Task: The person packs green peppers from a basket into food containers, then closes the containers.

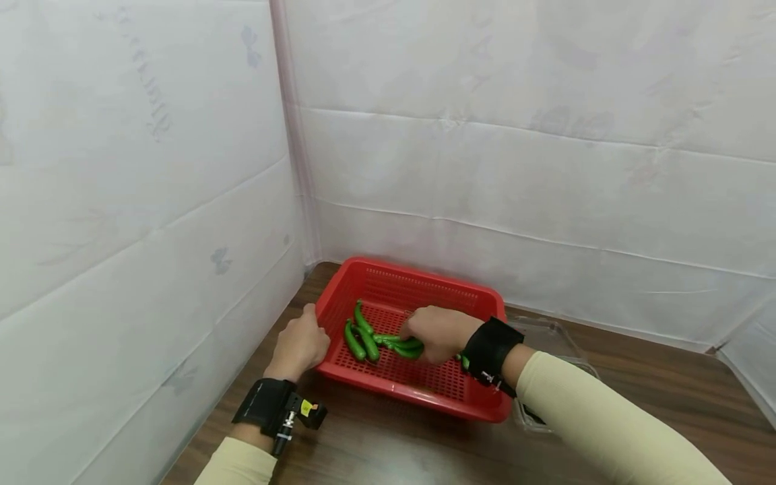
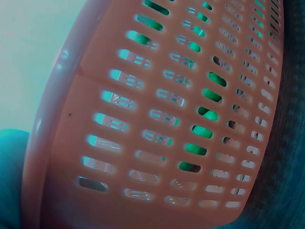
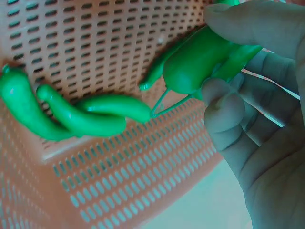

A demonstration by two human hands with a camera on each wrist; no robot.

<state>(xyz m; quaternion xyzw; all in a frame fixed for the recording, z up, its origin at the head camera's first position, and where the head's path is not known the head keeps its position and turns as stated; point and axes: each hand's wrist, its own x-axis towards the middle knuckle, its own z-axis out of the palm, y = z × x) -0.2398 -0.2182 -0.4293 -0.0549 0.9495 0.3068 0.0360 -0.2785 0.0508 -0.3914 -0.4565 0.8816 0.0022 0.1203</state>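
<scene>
A red plastic basket (image 1: 418,397) with slotted walls stands on the table. At its left end my left hand (image 1: 298,347) grips the rim; the left wrist view shows the basket's outer wall (image 2: 71,114) up close, with little of that hand. Inside the basket, my right hand (image 1: 444,332) holds green chili peppers (image 3: 190,62) between thumb and fingers; how many is unclear. Thin stems hang from them, touching a loose pepper. Several other green chili peppers (image 1: 368,345) lie on the basket floor toward the left. Another bit of green (image 1: 465,362) shows beside the right wrist.
A clear plastic container (image 1: 545,337) sits right of the basket, partly hidden by the right forearm. White sheeting (image 1: 485,168) hangs behind and along the left of the brown wooden table (image 1: 642,377).
</scene>
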